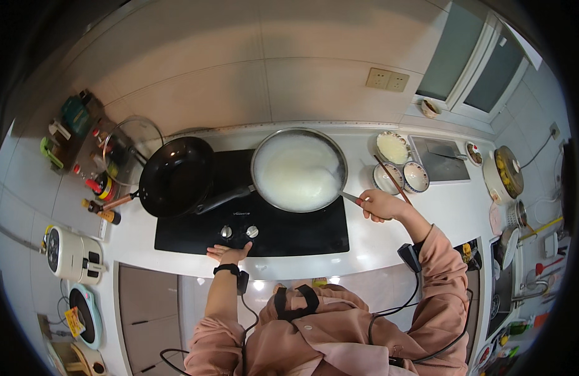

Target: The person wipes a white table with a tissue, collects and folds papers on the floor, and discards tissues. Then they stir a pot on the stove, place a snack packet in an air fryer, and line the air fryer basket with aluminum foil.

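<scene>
A wide pan (299, 170) holding a milky white liquid sits on the right side of the black cooktop (252, 235). My right hand (379, 205) grips the handle of a metal utensil (349, 196), whose far end dips in at the pan's lower right rim; its head is hidden by the liquid. My left hand (229, 252) rests with spread fingers on the cooktop's front edge, just below two control knobs (252, 231), holding nothing. Left of the pan stands an empty black wok (176, 177). The pan's black handle (223, 199) points left, below the wok.
Two patterned bowls (416, 177) and a dish of pale food (393, 147) stand right of the pan, with brown chopsticks (394, 181) across one bowl. Behind them lies a cleaver on a grey board (442, 169). A glass lid (132, 150) and bottles (104, 185) stand left.
</scene>
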### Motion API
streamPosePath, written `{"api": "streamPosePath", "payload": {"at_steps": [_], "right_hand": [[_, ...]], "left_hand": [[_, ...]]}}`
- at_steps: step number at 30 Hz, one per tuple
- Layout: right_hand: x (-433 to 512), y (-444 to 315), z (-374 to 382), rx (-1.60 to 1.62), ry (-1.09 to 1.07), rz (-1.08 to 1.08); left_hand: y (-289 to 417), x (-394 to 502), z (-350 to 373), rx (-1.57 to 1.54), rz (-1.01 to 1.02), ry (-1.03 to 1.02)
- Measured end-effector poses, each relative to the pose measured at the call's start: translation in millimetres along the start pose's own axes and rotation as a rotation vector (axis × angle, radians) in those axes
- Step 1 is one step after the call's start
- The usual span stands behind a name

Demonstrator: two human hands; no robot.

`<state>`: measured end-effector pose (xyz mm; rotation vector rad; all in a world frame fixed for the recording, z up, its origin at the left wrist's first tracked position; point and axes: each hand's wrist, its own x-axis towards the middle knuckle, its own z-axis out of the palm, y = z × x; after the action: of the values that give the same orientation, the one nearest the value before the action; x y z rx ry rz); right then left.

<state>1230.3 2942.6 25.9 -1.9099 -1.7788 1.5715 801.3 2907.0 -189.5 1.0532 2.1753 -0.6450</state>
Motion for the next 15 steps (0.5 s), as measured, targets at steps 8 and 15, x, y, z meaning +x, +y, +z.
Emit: {"api": "streamPosePath", "payload": {"at_steps": [8, 15], "right_hand": [[-10, -12, 20, 0.245, -0.015, -0.085], [-3, -10, 30, -0.094, 0.297, -0.332]], "left_hand": [[-1, -13, -2, 0.008, 0.016, 0.048], [2, -15, -1, 0.036, -0.029, 0.054]]}}
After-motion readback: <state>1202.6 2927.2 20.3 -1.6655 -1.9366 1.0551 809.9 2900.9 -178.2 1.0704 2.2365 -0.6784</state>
